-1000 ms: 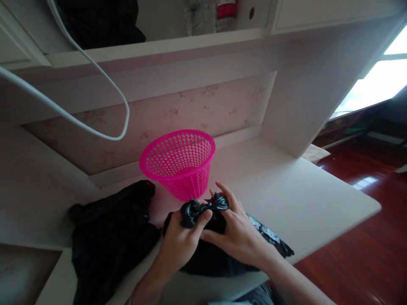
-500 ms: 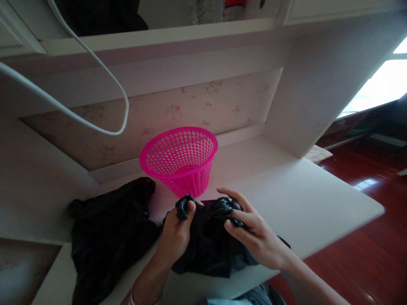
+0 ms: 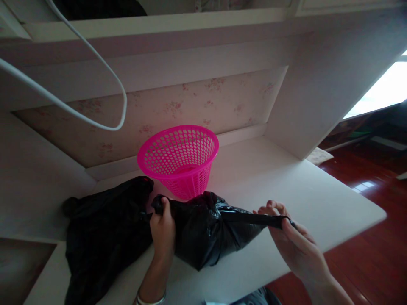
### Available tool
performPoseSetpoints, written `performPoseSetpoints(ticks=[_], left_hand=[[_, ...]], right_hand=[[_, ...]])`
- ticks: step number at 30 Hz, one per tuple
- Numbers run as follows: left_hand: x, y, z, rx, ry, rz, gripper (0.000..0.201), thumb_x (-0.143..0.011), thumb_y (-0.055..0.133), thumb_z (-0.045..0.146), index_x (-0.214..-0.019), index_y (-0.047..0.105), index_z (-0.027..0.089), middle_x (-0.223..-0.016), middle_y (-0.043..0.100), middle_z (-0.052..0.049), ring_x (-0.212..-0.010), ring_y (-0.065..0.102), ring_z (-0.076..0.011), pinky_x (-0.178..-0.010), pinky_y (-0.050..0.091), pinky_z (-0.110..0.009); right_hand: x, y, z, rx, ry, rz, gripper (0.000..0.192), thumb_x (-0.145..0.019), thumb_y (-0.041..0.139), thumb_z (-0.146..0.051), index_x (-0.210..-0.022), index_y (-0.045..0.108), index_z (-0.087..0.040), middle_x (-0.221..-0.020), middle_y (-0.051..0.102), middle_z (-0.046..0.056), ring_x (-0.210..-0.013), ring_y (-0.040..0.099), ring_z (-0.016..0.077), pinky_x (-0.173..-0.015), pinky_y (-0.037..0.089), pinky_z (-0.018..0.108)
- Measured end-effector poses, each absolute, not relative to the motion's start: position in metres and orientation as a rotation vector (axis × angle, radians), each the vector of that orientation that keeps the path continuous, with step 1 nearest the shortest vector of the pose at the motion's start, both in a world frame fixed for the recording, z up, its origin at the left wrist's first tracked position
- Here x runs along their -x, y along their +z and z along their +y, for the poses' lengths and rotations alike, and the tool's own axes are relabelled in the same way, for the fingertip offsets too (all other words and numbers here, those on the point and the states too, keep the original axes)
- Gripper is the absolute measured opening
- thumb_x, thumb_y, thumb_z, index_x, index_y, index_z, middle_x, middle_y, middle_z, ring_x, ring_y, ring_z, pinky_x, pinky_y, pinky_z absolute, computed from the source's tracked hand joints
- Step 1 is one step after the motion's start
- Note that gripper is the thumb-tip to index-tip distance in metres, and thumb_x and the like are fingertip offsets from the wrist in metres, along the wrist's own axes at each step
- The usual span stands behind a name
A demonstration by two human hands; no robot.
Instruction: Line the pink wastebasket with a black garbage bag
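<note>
A black plastic bag [image 3: 203, 231] hangs just above the white desk [image 3: 302, 199], stretched between both hands. My left hand [image 3: 163, 228] grips its left corner in a closed fist. My right hand [image 3: 291, 243] pinches the other end, which is pulled out into a thin taut strip toward the right. A pink perforated basket [image 3: 179, 159] stands upright on the desk right behind the bag, with nothing visible inside it.
A second crumpled black bag [image 3: 101, 237] lies on the desk at the left, touching my left hand's side. A white cable [image 3: 95, 55] loops down from above. A white shelf panel [image 3: 318, 97] bounds the right; red wooden floor [image 3: 375, 254] lies beyond the desk edge.
My hands, close together on a bunched knot of bag, have moved apart. The right hand drew its end out to the right, and the bag has stretched and lifted.
</note>
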State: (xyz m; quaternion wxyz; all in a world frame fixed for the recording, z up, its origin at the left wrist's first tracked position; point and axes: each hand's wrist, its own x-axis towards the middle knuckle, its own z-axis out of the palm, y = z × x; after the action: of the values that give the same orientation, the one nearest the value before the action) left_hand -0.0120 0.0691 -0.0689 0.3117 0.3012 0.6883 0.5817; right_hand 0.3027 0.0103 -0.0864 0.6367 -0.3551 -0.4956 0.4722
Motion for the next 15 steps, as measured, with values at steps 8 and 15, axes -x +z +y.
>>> performPoseSetpoints(ticks=[8, 15], left_hand=[[0.007, -0.063, 0.059, -0.802, 1.548, 1.461, 0.064, -0.081, 0.073, 0.078, -0.097, 0.071, 0.016, -0.084, 0.076, -0.008, -0.083, 0.075, -0.0263, -0.081, 0.059, -0.036], [-0.005, -0.06, 0.048, -0.838, 1.569, 1.297, 0.058, -0.085, 0.073, 0.075, -0.097, 0.067, 0.018, -0.083, 0.074, -0.006, -0.084, 0.075, -0.0244, -0.087, 0.062, -0.039]], right_hand=[[-0.283, -0.076, 0.038, 0.961, 1.03, -1.813, 0.099, -0.074, 0.084, -0.072, -0.157, 0.05, -0.031, -0.164, 0.042, 0.018, -0.157, 0.036, 0.0415, -0.125, 0.036, 0.064], [-0.241, -0.06, 0.067, 0.779, 0.722, -2.355, 0.052, -0.097, 0.072, -0.05, -0.141, 0.066, -0.023, -0.127, 0.073, 0.014, -0.124, 0.07, 0.0259, -0.132, 0.028, 0.054]])
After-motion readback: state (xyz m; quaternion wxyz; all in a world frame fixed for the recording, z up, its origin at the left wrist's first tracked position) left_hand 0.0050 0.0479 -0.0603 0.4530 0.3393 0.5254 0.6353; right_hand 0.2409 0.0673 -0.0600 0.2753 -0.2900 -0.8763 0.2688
